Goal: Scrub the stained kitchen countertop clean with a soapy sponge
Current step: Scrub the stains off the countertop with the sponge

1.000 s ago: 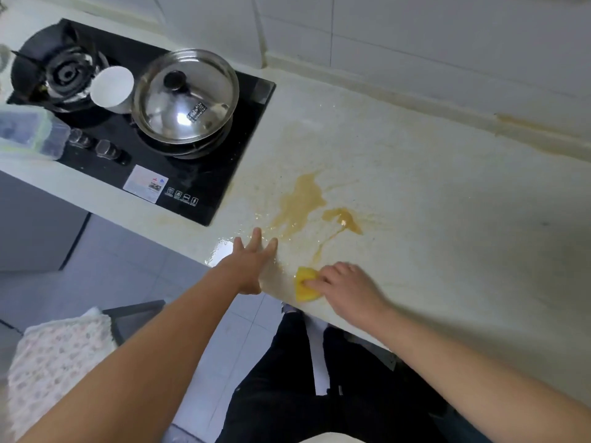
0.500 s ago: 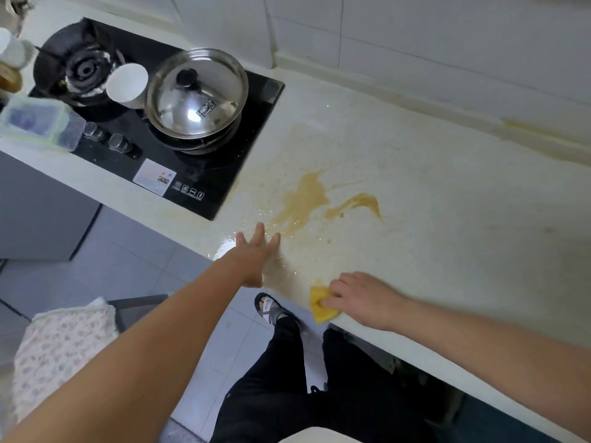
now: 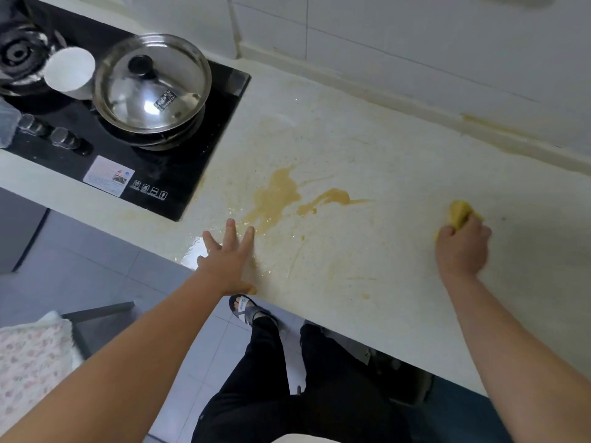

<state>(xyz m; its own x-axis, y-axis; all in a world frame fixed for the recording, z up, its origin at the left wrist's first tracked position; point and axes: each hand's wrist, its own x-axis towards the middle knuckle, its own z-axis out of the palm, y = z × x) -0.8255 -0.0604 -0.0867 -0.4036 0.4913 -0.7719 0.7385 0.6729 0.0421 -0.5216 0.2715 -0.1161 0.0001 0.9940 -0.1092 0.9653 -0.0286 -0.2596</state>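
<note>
Pressure matters in this step: in the head view, I would drag the sponge (image 3: 460,214), now at three o'clock and well apart from the brown stain (image 3: 278,199) near the centre of the bench (image 3: 383,148), toward nine o'clock in firm overlapping strokes. My right hand (image 3: 463,247) is clenched around the sponge and holds it on the bench. My left hand (image 3: 228,260), fingers straight and spread, rests flat at seven o'clock of the stain.

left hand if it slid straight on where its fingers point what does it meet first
Probably the brown spill: its near edge lies just ahead of the fingertips of the left hand, flat on the countertop.
</note>
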